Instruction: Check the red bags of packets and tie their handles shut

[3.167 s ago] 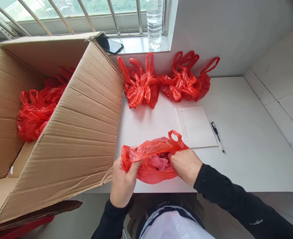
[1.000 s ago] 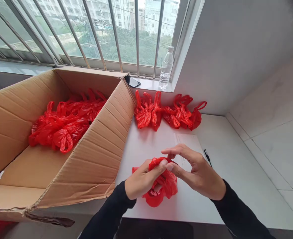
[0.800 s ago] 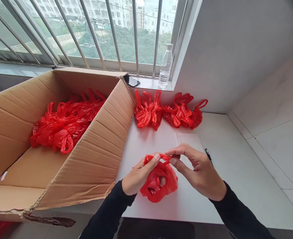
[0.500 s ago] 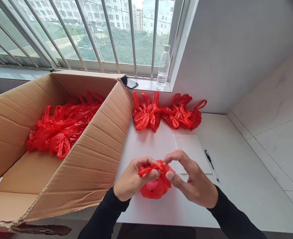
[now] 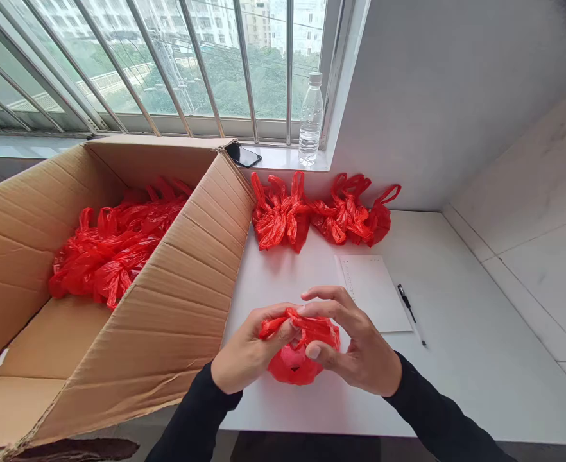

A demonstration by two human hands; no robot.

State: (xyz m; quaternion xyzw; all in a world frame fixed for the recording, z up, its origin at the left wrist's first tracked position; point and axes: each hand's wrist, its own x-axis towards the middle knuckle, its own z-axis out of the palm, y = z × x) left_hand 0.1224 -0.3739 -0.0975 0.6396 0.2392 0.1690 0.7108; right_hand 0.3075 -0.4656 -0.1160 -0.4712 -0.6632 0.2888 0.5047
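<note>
My left hand [image 5: 258,346] pinches the gathered top of a red plastic bag [image 5: 295,372] between thumb and fingers. Something round and pinkish shows through the thin plastic, its kind unclear. My right hand [image 5: 355,340] curves around the bag's right side, fingers and thumb apart. One of its fingertips meets the twisted plastic by my left fingers, and red film shows in the gap above its thumb. The bag is over the front part of the white table [image 5: 264,410]. Part of its top is hidden behind my fingers.
At left stands a large open cardboard box [image 5: 167,308] with several red bags [image 5: 114,250] inside. More tied red bags [image 5: 283,218] line the wall. A notepad [image 5: 374,295] and pen [image 5: 412,314] lie at right; a water bottle [image 5: 310,122] and phone [image 5: 245,156] rest on the windowsill.
My right hand has shifted left over the bag's top, its fingers now closer to my left fingertips. My left hand keeps its pinch. The view has moved slightly.
</note>
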